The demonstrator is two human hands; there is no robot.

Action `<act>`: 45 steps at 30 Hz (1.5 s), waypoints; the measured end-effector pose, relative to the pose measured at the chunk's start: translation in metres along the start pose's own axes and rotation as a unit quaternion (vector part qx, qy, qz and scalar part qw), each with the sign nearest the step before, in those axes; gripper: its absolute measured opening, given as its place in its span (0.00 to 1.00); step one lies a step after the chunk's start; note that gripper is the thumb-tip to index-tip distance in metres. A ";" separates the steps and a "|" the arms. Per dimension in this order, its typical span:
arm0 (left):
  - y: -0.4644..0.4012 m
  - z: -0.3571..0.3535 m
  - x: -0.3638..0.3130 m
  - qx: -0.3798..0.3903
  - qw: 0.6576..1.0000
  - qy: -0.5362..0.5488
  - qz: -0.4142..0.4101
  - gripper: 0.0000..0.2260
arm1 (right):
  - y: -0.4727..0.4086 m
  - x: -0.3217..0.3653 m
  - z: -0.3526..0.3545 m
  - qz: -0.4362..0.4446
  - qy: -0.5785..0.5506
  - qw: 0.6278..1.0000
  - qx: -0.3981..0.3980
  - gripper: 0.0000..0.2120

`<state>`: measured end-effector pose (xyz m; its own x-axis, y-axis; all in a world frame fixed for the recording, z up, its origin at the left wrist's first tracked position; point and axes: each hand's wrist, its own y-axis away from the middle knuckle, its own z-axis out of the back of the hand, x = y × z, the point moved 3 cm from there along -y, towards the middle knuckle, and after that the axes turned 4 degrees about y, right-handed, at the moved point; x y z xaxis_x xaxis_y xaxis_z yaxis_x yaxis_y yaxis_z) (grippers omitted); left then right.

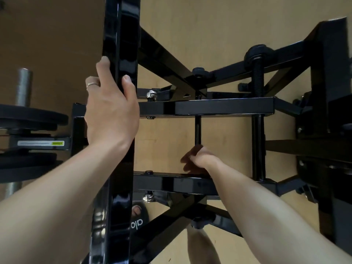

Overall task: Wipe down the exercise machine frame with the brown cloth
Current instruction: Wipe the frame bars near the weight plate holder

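Pale wooden flooring [219, 25] lies beneath a glossy black exercise machine frame [224, 108] of square steel tubing. One left hand [110, 109] wraps fingers around its upright beam; the right hand [198, 159] clutches a dark brown cloth [187, 165] between the crossbars.

two hands [111, 113], one frame [224, 106]
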<state>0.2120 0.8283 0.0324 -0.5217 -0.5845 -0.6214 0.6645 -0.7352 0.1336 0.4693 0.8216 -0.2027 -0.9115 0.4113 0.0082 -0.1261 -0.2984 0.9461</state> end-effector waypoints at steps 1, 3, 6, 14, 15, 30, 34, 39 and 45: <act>-0.001 0.000 0.000 0.002 1.000 0.002 -0.002 0.22 | 0.004 -0.005 -0.003 0.011 0.078 0.996 0.050 0.23; -0.001 0.002 0.000 0.003 1.000 0.004 -0.003 0.22 | 0.014 -0.015 -0.007 0.016 0.213 0.968 0.135 0.20; 0.000 0.001 -0.002 0.003 1.000 -0.004 -0.006 0.22 | 0.018 -0.017 -0.006 0.014 0.258 0.954 0.154 0.19; 0.001 0.005 -0.005 0.048 0.998 -0.026 0.011 0.24 | 0.065 -0.007 0.025 0.119 0.098 0.976 -0.152 0.23; 0.000 0.007 -0.006 0.064 0.997 -0.028 0.025 0.24 | 0.079 -0.008 0.029 0.139 0.084 0.971 -0.174 0.26; 0.142 0.090 -0.039 0.199 0.967 -0.147 -0.066 0.32 | 0.303 -0.002 0.012 0.184 -0.414 0.877 -0.161 0.27; 0.175 0.131 -0.044 0.252 0.956 -0.123 -0.091 0.33 | 0.356 -0.007 -0.015 0.178 -0.449 0.864 -0.140 0.29; 0.206 0.184 -0.045 0.330 0.937 -0.056 -0.094 0.37 | 0.414 -0.010 -0.030 0.205 -0.446 0.859 -0.144 0.30; 0.215 0.230 -0.049 0.374 0.924 0.078 -0.021 0.39 | 0.474 0.002 -0.028 0.241 -0.434 0.866 -0.060 0.30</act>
<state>0.2571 0.6202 0.2692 -0.4172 -0.5365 -0.7336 0.0598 -0.8217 0.5668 0.3966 0.6568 0.2371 -0.2388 0.6915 0.6817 0.1000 -0.6808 0.7256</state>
